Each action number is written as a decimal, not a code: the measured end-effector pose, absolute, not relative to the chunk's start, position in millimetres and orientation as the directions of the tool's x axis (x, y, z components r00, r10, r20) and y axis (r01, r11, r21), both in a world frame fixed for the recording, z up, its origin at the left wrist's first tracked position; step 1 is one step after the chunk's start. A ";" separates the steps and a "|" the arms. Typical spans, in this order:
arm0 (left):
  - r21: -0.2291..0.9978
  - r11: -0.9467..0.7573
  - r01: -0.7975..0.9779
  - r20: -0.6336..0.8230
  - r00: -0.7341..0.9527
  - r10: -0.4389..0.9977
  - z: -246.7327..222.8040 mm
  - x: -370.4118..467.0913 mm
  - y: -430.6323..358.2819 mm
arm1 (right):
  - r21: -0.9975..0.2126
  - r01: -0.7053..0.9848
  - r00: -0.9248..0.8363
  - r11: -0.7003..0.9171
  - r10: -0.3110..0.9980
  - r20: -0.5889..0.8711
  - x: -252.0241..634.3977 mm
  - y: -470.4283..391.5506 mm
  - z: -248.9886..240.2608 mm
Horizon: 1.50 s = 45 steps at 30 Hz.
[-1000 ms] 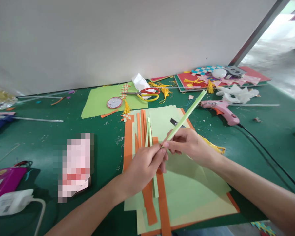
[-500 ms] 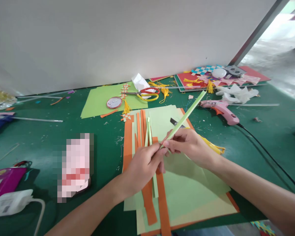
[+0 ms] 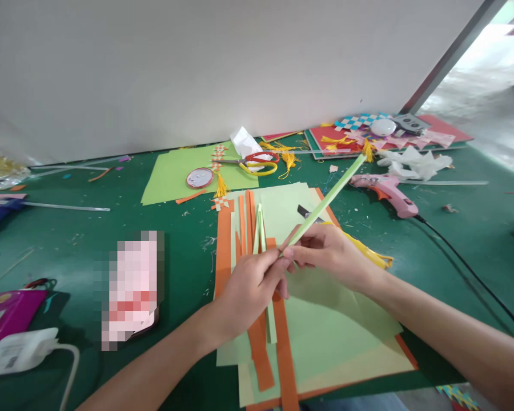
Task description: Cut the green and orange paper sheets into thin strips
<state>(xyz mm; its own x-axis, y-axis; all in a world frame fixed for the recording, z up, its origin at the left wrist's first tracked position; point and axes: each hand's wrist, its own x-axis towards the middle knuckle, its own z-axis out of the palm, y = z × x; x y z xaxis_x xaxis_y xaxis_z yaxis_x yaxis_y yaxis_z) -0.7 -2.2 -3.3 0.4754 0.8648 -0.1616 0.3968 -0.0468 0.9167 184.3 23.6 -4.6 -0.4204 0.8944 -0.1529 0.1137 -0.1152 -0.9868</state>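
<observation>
A narrow light green paper strip (image 3: 332, 195) slants up and to the right from between my two hands. My left hand (image 3: 259, 279) pinches its lower end, which the fingers partly hide. Close beside it, the thumb and fingers of my right hand (image 3: 325, 251) close on the same strip a little higher up. Beneath both hands lie light green paper sheets (image 3: 342, 342) with orange paper strips (image 3: 288, 354) on top. Another folded green strip (image 3: 271, 325) runs under my left hand. A utility knife with a yellow handle (image 3: 370, 253) is partly covered by my right hand.
Scissors (image 3: 257, 165), a round tape roll (image 3: 199, 178) and a yellow tassel (image 3: 221, 186) lie on green paper at the back. A pink glue gun (image 3: 388, 191) with a black cord rests at right. At left are a blurred-out pink object (image 3: 132, 285) and a white plug (image 3: 21, 351).
The tip of the green strip has shifted slightly up and to the right. Both hands keep their hold in nearly the same place.
</observation>
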 end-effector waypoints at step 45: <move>0.941 0.012 0.340 -0.218 0.575 0.789 -2.0 -2.7 -3.1 | -0.990 0.091 -0.415 -0.112 0.899 -0.140 187.5 25.4 -7.1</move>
